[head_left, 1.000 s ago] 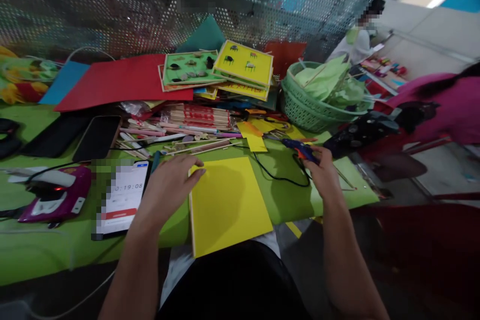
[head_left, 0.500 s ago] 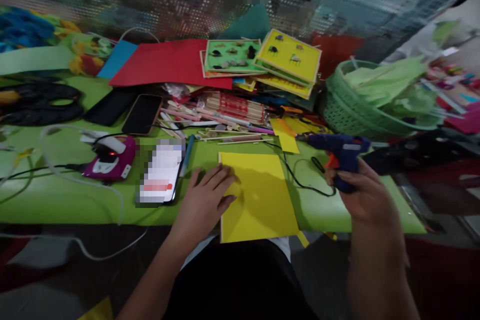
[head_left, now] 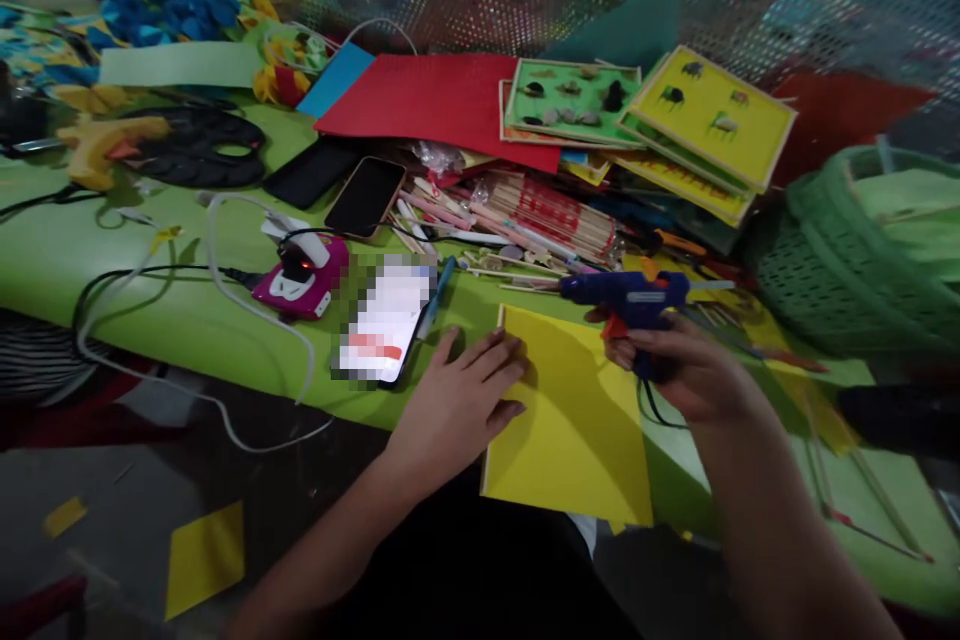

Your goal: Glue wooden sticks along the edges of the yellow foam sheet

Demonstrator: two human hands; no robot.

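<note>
A square yellow sheet [head_left: 577, 450] lies at the table's front edge, with a thin pale strip along its left side. My left hand [head_left: 461, 405] rests flat on that left side, fingers spread. Gripped in my right hand [head_left: 697, 365] is a blue glue gun [head_left: 626, 292] with an orange trigger. Its nozzle points left, held above the sheet's far edge, and a glue stick pokes from its back. A lit smartphone [head_left: 386, 320], its screen blurred out, lies left of my left hand beside a blue-green pen [head_left: 444, 282].
Behind are pens and wooden sticks [head_left: 540, 210], a red sheet [head_left: 427, 105] and framed boards [head_left: 712, 115]. A green basket [head_left: 855, 250] stands right. On the left are a purple power adapter [head_left: 304, 280], white cable [head_left: 217, 260] and yellow glue gun [head_left: 105, 150].
My right hand has brought the blue glue gun leftward, closer to the yellow sheet's far edge. My left hand stays on the sheet. The camera view has swung left.
</note>
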